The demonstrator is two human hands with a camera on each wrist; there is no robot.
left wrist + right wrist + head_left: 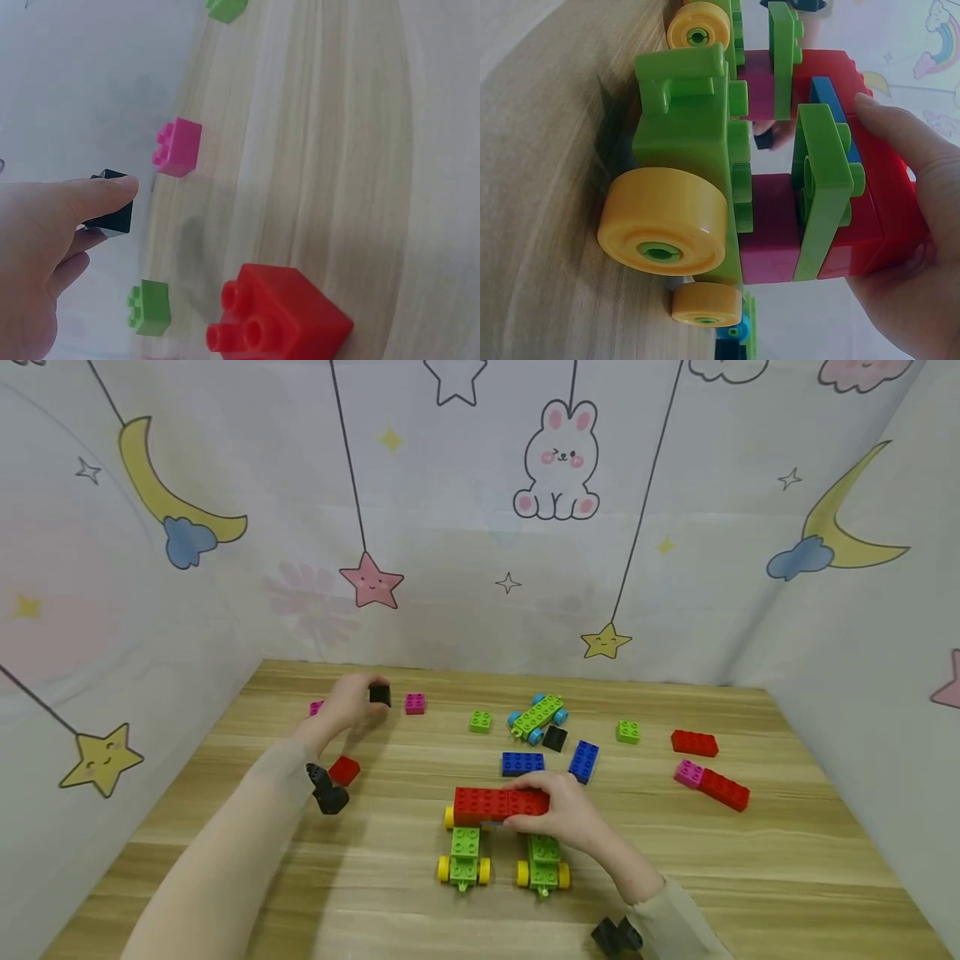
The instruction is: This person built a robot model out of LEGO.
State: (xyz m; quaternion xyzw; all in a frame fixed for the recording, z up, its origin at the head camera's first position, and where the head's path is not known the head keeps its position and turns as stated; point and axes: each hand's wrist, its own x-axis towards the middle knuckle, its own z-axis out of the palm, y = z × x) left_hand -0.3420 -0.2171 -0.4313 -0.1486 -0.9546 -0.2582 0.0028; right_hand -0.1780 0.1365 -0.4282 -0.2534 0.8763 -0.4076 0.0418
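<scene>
Pinched between the thumb and fingers of my left hand [347,703] is a small black block [116,219], held above the far left of the table. A magenta brick [180,148] lies just past it. My right hand [564,814] grips the right end of a long red brick row [480,806], thumb on its near side and fingers on the far side. That row tops a built toy, joining two green wheeled bases [682,112] with yellow wheels [662,221]. Green plates, magenta bricks [771,225] and a blue piece [826,101] sit between.
Blue bricks [522,764], a black brick [555,738] and a green car base with blue wheels [537,718] lie beyond the toy. Red bricks [694,742] and a pink brick [688,773] are at right. A red brick [345,770] lies near my left forearm. A patterned curtain [465,610] stands behind.
</scene>
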